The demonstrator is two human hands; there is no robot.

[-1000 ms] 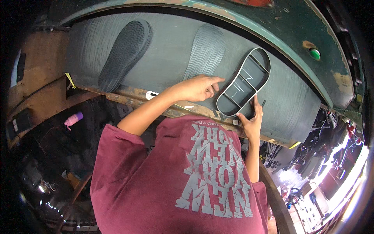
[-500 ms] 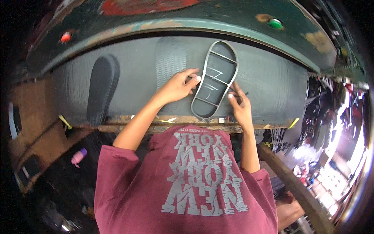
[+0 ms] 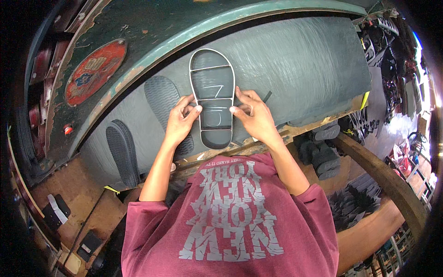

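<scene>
A sole-shaped metal cutting die [image 3: 215, 99] with thin crossbars is between my two hands, over the dark work surface [image 3: 295, 60]. My left hand [image 3: 179, 122] pinches its left rim, thumb on the near side. Opposite it, my right hand [image 3: 255, 117] grips the right rim in the same way. Pale marks show inside the frame. Whether the die rests flat or is slightly lifted, I cannot tell. Just left of my left hand lies a dark sole with a wavy tread [image 3: 160, 94], partly covered by that hand.
Farther left, several dark soles lie in a small stack [image 3: 122, 150]. A green machine body [image 3: 152, 34] with a red oval plate [image 3: 95, 72] rises beyond the surface. Along the near side runs a worn wooden edge [image 3: 295, 131]. More dark soles [image 3: 325, 161] sit below at the right.
The view has turned. The die now stands straighter before me, its near end over the wooden edge. My hands have closed on its two sides at about the same height.
</scene>
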